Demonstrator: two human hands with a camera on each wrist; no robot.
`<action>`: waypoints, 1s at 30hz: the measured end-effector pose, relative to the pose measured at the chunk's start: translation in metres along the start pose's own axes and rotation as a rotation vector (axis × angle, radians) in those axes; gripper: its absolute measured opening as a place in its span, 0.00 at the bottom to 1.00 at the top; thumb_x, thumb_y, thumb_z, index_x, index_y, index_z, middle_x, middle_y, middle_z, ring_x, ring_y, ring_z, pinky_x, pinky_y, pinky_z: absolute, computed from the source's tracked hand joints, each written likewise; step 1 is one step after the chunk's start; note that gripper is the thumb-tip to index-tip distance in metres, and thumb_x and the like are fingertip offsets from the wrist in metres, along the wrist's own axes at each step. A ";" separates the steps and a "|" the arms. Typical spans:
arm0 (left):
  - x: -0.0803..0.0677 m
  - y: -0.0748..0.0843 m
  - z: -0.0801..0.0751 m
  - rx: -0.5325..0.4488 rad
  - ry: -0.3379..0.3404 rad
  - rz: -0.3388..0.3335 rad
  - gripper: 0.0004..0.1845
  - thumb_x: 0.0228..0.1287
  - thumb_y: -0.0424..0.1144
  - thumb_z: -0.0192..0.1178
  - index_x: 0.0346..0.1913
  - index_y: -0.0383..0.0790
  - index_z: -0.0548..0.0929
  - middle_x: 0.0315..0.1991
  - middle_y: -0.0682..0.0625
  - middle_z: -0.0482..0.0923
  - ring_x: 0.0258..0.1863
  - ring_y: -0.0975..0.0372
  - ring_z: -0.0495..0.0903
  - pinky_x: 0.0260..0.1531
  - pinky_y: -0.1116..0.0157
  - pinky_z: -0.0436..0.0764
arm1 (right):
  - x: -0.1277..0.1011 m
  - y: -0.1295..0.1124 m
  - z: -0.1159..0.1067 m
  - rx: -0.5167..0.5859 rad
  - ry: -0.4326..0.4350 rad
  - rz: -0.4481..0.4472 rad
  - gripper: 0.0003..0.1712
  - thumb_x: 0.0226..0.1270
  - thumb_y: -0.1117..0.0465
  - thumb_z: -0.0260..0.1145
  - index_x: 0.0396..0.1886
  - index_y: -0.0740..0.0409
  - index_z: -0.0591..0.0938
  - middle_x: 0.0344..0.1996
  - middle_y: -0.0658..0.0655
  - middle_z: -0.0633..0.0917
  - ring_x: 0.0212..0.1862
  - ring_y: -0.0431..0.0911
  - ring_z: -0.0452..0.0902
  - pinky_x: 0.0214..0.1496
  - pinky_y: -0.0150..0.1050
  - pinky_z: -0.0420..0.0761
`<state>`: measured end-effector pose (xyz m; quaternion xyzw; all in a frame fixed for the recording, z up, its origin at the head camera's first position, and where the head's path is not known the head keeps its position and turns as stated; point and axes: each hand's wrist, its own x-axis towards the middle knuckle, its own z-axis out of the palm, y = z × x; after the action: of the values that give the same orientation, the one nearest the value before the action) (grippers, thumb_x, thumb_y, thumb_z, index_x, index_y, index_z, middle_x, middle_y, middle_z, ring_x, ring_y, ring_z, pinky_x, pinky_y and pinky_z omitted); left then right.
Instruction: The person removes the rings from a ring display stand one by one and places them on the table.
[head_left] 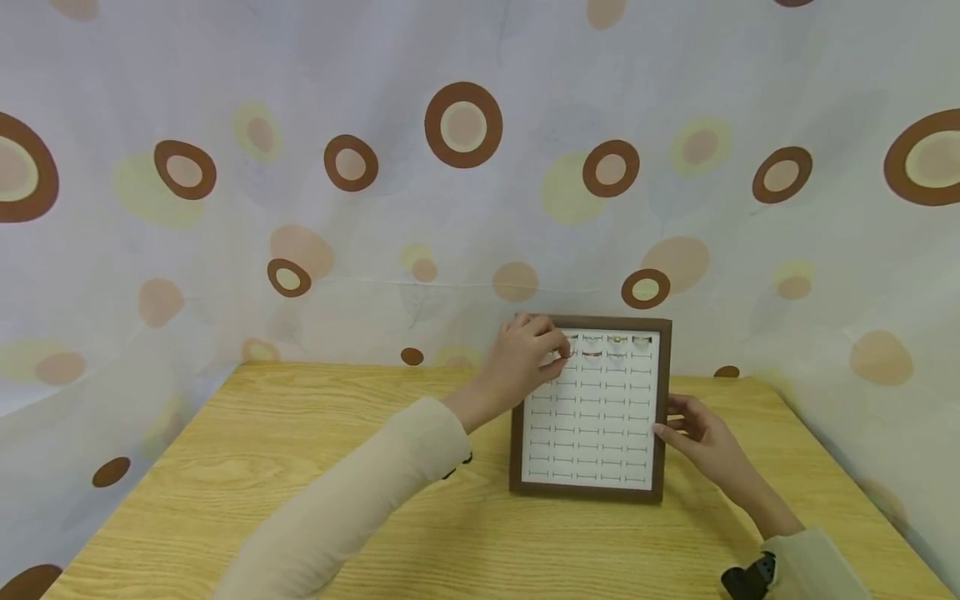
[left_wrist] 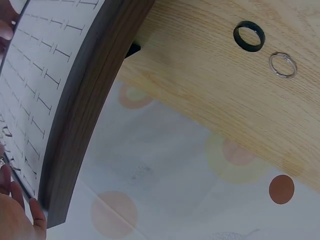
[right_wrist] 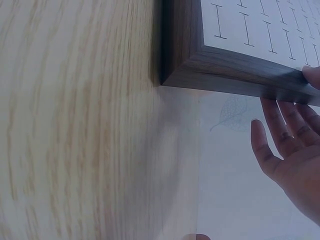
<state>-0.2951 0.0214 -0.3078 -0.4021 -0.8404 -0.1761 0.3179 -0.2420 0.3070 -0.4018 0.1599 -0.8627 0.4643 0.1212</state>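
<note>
A ring display board [head_left: 588, 492] with a dark brown wooden frame and a white slotted face stands tilted on the table. Several rings [head_left: 617, 340] sit in its top two rows. At the upper left of the board, my left hand [head_left: 528, 354] has its fingers curled against the second row, pinching a small ring. That ring is mostly hidden by the fingers and only a metallic glint shows in the left wrist view. My right hand [head_left: 701, 437] grips the right edge of the frame, thumb [right_wrist: 311, 76] in front and fingers behind.
In the left wrist view a black ring [left_wrist: 237, 41] and a silver ring [left_wrist: 294, 66] lie on the wooden table [head_left: 285, 433]. A white curtain [head_left: 465, 217] with brown and yellow circles hangs behind the table.
</note>
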 end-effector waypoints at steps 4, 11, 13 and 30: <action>-0.005 0.000 -0.001 0.012 -0.002 0.005 0.02 0.56 0.41 0.63 0.30 0.51 0.79 0.32 0.56 0.73 0.36 0.61 0.69 0.34 0.66 0.64 | 0.000 0.001 0.000 -0.005 -0.003 0.008 0.27 0.64 0.63 0.60 0.59 0.69 0.65 0.46 0.49 0.75 0.43 0.27 0.72 0.40 0.27 0.77; -0.020 -0.008 -0.006 0.009 -0.008 -0.002 0.03 0.55 0.41 0.64 0.30 0.51 0.79 0.32 0.57 0.73 0.35 0.62 0.69 0.35 0.64 0.65 | 0.000 0.002 0.000 0.004 -0.012 0.018 0.27 0.64 0.62 0.59 0.60 0.68 0.65 0.47 0.51 0.75 0.44 0.28 0.72 0.40 0.27 0.77; -0.026 -0.012 -0.007 -0.006 -0.020 -0.010 0.03 0.55 0.41 0.64 0.30 0.51 0.80 0.32 0.57 0.73 0.36 0.63 0.69 0.36 0.63 0.66 | 0.000 0.002 0.000 0.009 -0.014 0.017 0.27 0.64 0.63 0.59 0.60 0.69 0.64 0.47 0.51 0.74 0.44 0.28 0.72 0.40 0.27 0.77; -0.104 -0.050 -0.013 0.003 -0.123 -0.073 0.04 0.53 0.39 0.66 0.29 0.50 0.79 0.32 0.57 0.73 0.34 0.63 0.68 0.35 0.63 0.67 | -0.001 -0.001 0.000 0.016 -0.019 0.017 0.27 0.65 0.62 0.58 0.60 0.69 0.64 0.46 0.45 0.74 0.44 0.28 0.72 0.41 0.27 0.77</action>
<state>-0.2800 -0.0747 -0.3703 -0.3809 -0.8727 -0.1613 0.2596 -0.2408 0.3062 -0.4014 0.1578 -0.8614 0.4707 0.1075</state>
